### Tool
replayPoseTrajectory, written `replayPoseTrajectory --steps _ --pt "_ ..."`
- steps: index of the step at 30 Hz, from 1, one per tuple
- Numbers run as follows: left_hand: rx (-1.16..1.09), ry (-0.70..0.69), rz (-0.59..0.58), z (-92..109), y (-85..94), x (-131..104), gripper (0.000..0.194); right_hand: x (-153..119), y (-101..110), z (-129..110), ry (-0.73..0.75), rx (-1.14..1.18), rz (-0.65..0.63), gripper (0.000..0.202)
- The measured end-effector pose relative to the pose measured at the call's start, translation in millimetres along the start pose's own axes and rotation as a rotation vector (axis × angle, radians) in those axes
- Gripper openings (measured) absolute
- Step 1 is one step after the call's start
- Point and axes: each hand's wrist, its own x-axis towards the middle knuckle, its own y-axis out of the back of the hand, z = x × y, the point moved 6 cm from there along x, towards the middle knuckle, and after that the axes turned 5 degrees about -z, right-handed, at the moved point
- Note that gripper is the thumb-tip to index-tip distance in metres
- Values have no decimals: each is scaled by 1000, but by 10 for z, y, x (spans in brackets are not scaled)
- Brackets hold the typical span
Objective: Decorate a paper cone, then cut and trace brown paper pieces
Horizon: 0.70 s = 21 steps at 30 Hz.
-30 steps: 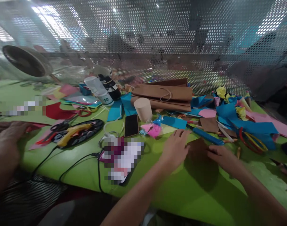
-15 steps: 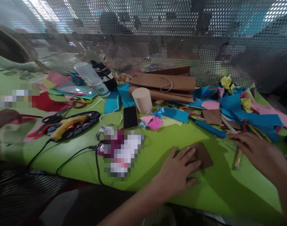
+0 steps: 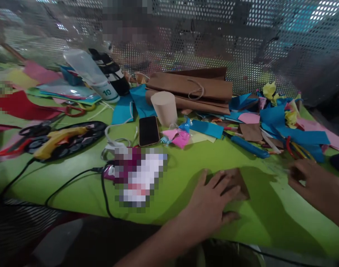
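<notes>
My left hand (image 3: 211, 196) lies with spread fingers on a small brown piece (image 3: 240, 181) on the green table (image 3: 186, 167). To its right, my right hand (image 3: 315, 181) is raised a little over the table, thumb and fingers curled together. A faint, smeared shape shows at its fingertips; what it holds is too blurred to name. Beyond that hand are red and yellow scissor handles (image 3: 297, 150) and a blue cutter-like tool (image 3: 250, 146).
Behind stand a beige cylinder (image 3: 165, 109), folded brown paper (image 3: 186, 87) and a bottle (image 3: 93, 76). A dark phone (image 3: 148, 130), pink crumpled paper (image 3: 182, 137), blue paper (image 3: 207, 128), a yellow glue gun (image 3: 61, 141) and black cables (image 3: 102, 189) lie around. A perforated screen (image 3: 214, 37) rises behind.
The view has shifted, and objects at the left sit further left. My right hand's fingers have curled, and the pencil beside it no longer shows. Another person's hand at the left is out of view.
</notes>
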Motion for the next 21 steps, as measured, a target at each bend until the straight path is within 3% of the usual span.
replayPoseTrajectory --steps 4,6,9,12,15,21 --pt "5 0 -2 1 0 13 71 -79 93 -200 -127 627 47 8" --pt "-5 -5 8 0 4 13 73 -49 8 -402 -170 947 26 12" --pt "-18 -4 12 -3 5 10 75 81 -216 -710 -176 1210 -56 20" --pt "-9 7 3 4 19 16 70 209 -474 -848 -181 1263 -146 26" --pt "-19 19 0 16 56 29 65 269 -681 -836 -223 1237 -214 26" --pt "-69 19 -18 23 67 55 61 276 -715 -801 -229 1138 -176 32"
